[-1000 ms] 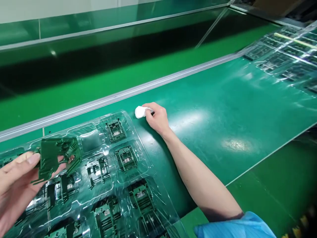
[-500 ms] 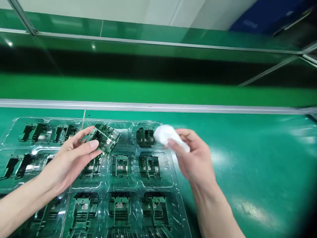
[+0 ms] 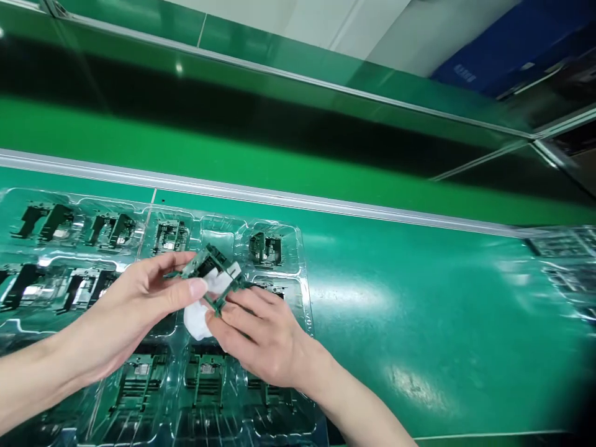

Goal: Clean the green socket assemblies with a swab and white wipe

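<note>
Above the clear plastic tray (image 3: 305, 292), my left hand (image 3: 144, 292) grips a dark plastic frame part (image 3: 212, 254) between thumb and fingers, tilted. A white cloth (image 3: 198, 320) is in my right hand (image 3: 265, 335), whose fingers are closed at the lower right of the part. Some of the cloth shows inside the part's opening, and a bunched end hangs below it. My right fingertips are partly hidden behind the part. Similar dark parts (image 3: 207, 379) sit in the tray's compartments; one back-row compartment (image 3: 218, 239) shows no part.
The tray lies on a green table surface (image 3: 372, 310). A metal rail (image 3: 326, 202) runs along the back, with a glossy panel (image 3: 279, 105) behind it. More clear trays (image 3: 568, 267) stand at the far right. Something blue (image 3: 507, 49) is at the upper right.
My right hand has moved left with the white cloth, bringing it into the part held in my left hand. The camera view has tilted and shifted, showing trays at the right.
</note>
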Demonstrator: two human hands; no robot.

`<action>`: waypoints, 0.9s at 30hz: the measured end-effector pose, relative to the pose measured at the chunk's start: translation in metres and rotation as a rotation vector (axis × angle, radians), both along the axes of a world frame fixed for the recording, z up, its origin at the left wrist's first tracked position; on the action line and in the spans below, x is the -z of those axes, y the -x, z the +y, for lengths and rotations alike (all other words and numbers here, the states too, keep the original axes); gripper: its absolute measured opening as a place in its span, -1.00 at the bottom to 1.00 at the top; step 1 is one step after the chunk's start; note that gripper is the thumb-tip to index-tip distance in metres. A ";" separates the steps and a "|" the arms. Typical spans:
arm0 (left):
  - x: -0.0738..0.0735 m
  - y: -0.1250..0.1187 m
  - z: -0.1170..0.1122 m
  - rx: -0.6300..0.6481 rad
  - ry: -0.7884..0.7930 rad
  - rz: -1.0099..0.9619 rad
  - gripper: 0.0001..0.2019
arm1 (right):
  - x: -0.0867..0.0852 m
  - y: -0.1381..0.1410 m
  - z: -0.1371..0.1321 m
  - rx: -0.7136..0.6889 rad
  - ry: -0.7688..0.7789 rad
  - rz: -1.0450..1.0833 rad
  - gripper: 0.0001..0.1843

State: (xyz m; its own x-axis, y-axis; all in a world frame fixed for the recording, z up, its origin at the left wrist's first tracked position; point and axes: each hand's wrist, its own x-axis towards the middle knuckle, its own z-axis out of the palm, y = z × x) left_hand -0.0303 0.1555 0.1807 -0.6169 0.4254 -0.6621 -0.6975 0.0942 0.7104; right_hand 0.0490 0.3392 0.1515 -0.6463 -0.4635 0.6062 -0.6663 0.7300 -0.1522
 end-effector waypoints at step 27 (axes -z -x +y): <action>-0.011 -0.007 -0.011 0.074 0.045 -0.019 -0.51 | -0.005 -0.012 -0.007 -0.007 0.088 -0.019 -0.65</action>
